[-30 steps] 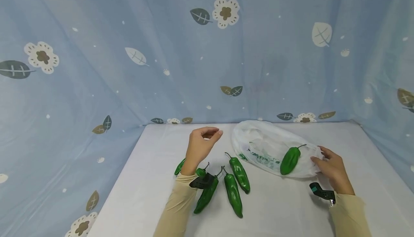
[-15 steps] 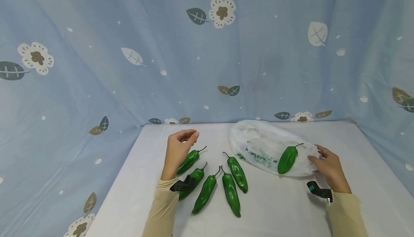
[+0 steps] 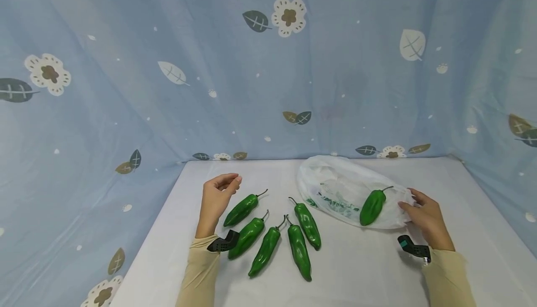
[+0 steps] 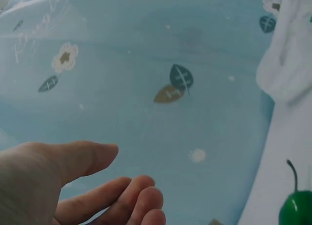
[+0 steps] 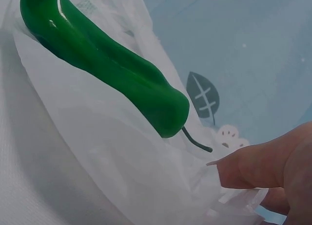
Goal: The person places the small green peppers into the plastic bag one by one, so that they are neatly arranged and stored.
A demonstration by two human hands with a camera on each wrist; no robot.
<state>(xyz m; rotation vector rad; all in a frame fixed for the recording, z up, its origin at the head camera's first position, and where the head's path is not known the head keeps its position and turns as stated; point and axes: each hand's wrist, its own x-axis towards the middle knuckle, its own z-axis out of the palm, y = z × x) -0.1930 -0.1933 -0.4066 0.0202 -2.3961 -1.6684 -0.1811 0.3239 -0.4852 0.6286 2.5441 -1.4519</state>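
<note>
left hand [image 3: 215, 200] had shifted leftward, loosely curled round nothing, while the right hand [image 3: 428, 214] pinched the bag [image 3: 331, 172]. a tug there might have rolled its pepper [image 3: 372, 208] off.

A thin, crumpled white plastic bag [image 3: 348, 186] with green print is lying stretched towards ten o'clock from the right hand [image 3: 428, 216], which is pinching its edge. Near the bag's four o'clock end, a glossy green pepper [image 3: 371, 208] is resting on the film, stem pointing to one o'clock. At the bag's eight o'clock, more green peppers are lying with bodies apart on the worktop [image 3: 348, 269]: the leftmost pepper [image 3: 241, 210] is aiming its stem at two o'clock, the second pepper [image 3: 247, 238] and middle pepper [image 3: 265, 252] nearer one, the fourth pepper [image 3: 299, 253] and rightmost pepper [image 3: 308, 226] towards eleven.
</note>
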